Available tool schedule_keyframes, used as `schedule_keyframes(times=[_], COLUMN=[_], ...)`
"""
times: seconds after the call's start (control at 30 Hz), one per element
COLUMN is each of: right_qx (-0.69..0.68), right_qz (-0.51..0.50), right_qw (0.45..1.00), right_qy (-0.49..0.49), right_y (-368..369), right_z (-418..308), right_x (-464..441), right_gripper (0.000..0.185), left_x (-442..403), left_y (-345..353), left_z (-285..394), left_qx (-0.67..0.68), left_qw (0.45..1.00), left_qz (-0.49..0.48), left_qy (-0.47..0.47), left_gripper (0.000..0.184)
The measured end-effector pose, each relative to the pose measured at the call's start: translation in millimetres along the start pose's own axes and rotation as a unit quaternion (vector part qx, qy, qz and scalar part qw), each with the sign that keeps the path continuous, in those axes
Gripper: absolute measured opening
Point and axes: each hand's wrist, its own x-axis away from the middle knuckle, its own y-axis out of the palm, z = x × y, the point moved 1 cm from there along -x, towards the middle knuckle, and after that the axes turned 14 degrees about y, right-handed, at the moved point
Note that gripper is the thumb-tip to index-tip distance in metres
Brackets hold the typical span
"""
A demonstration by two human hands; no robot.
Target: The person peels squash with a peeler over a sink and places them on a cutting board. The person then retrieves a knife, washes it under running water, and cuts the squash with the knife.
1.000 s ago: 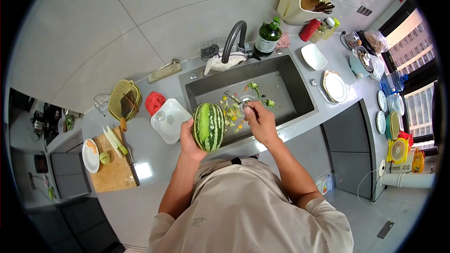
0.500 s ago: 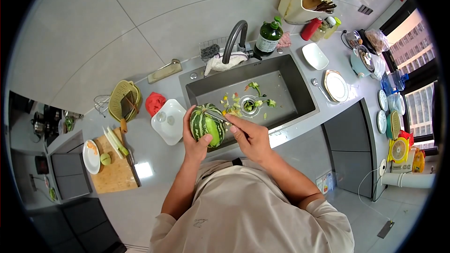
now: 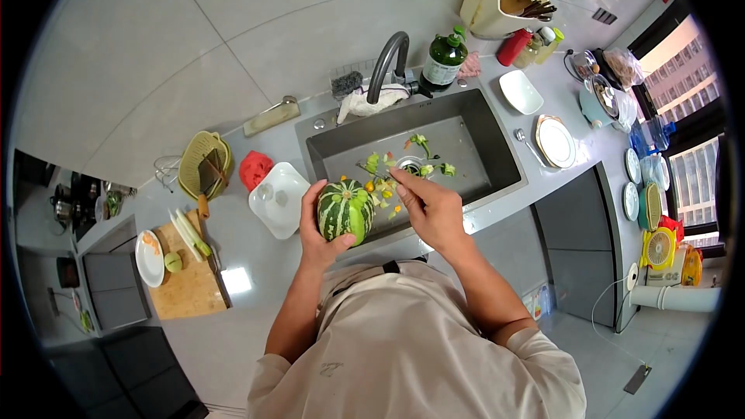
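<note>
My left hand (image 3: 317, 237) is wrapped round a round squash (image 3: 341, 213) with dark and pale green stripes, held over the sink's front edge. A light green strip on its right side looks peeled. My right hand (image 3: 431, 209) is closed on a slim peeler (image 3: 375, 173), mostly hidden by the fingers, apart from the squash and above the sink. Green and yellow peelings (image 3: 384, 190) lie in the grey sink (image 3: 477, 151), some around the drain, partly behind my right hand.
A black faucet (image 3: 388, 62) arches over the sink, with a green pump bottle (image 3: 445, 62) behind. At left are a white tray (image 3: 278, 202), a yellow basket (image 3: 203, 174) and a cutting board (image 3: 190, 291) with vegetables. A white dish (image 3: 521, 93) and a plate (image 3: 556, 143) stand at right.
My right hand has moved right and slightly up, taking the peeler off the squash. The squash has turned a little in my left hand, now showing its top and a larger pale patch.
</note>
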Motion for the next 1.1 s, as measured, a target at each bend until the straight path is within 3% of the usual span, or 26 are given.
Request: schedule_keyframes(times=[0.17,0.23,0.37,0.47,0.53,0.57,0.63,0.77,0.83,0.87,0.9,0.97,1.0,1.1], right_qx=[-0.098,-0.101,-0.112,-0.055,0.15,0.149,0.049,-0.035,-0.064,-0.063,-0.029,0.003,0.013,0.063], right_qz=[-0.048,-0.126,-0.084,-0.057,-0.024,-0.025,-0.077,-0.089,-0.073,-0.073,-0.052,-0.031,-0.028,-0.023], right_qw=[0.994,0.987,0.99,0.997,0.987,0.987,0.991,0.99,0.985,0.985,0.991,0.994,0.995,0.994], right_qy=[-0.03,0.003,-0.016,-0.005,0.059,0.056,0.095,0.106,0.144,0.144,0.123,0.101,0.098,0.089], right_y=[-4.2,-7.1,5.0,6.0,3.4,2.8,0.4,0.4,0.5,1.3,2.6,4.2,4.5,12.3], right_z=[-8.7,-14.0,0.4,9.7,13.3,13.1,11.4,10.4,10.6,11.6,13.1,14.1,14.5,26.2], right_x=[9.5,13.9,7.0,-4.6,-10.6,-12.7,-8.2,-5.2,-5.4,-6.1,-6.1,-8.0,-10.0,-8.1], right_gripper=[0.031,0.031,0.029,0.029,0.029,0.029,0.029,0.029,0.027,0.027,0.026,0.025,0.023,0.019], left_x=[-1.9,-2.9,-1.7,2.3,2.9,1.5,4.3,6.1,8.8,11.5,12.0,11.8,11.7,9.3], left_y=[-1.4,-1.9,-1.5,0.9,2.3,-0.5,-3.9,-4.8,-7.3,-12.0,-13.2,-15.4,-13.9,-13.2], left_z=[-3.6,-3.7,-4.7,-6.6,-9.6,-11.2,-8.6,-14.4,-20.9,-29.5,-31.3,-35.4,-32.9,-38.9], left_qx=[-0.018,-0.029,-0.018,0.014,0.076,0.075,0.087,0.129,0.221,0.265,0.265,0.382,0.37,0.363], left_qw=[1.0,0.999,0.999,1.0,0.997,0.997,0.995,0.989,0.968,0.957,0.957,0.902,0.904,0.898], left_qz=[-0.007,-0.023,-0.026,-0.021,0.001,0.004,0.001,0.025,0.055,0.049,0.049,0.075,0.103,0.115], left_qy=[0.006,0.008,0.006,-0.011,-0.024,-0.021,-0.055,-0.065,-0.106,-0.109,-0.11,-0.188,-0.189,-0.221], left_gripper=[0.114,0.114,0.115,0.115,0.115,0.115,0.116,0.116,0.117,0.105,0.105,0.09,0.08,0.088])
